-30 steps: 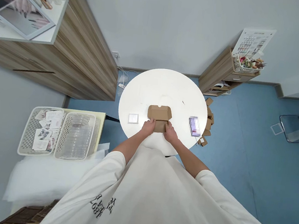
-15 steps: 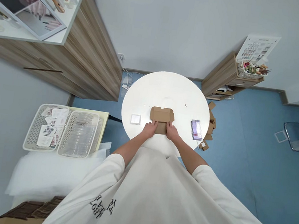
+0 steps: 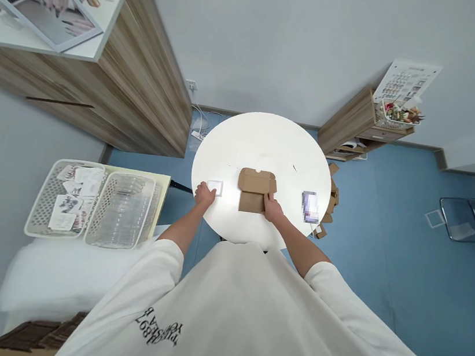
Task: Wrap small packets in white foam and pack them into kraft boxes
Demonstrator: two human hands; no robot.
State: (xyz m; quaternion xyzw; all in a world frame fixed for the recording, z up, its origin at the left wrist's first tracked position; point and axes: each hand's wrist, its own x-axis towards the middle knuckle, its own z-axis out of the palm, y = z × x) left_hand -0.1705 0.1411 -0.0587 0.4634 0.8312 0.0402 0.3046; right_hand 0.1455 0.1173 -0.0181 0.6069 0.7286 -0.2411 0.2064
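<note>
the round white table carried an open cardboard box near its middle, toward the near edge. the right hand pressed on the box's right side, fingers curled against it. the left hand closed on a small white card by the left edge.

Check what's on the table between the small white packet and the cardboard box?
Nothing: head view shows bare white tabletop between the small white packet, touched by the left hand, and the cardboard box, touched by the right hand.
</note>
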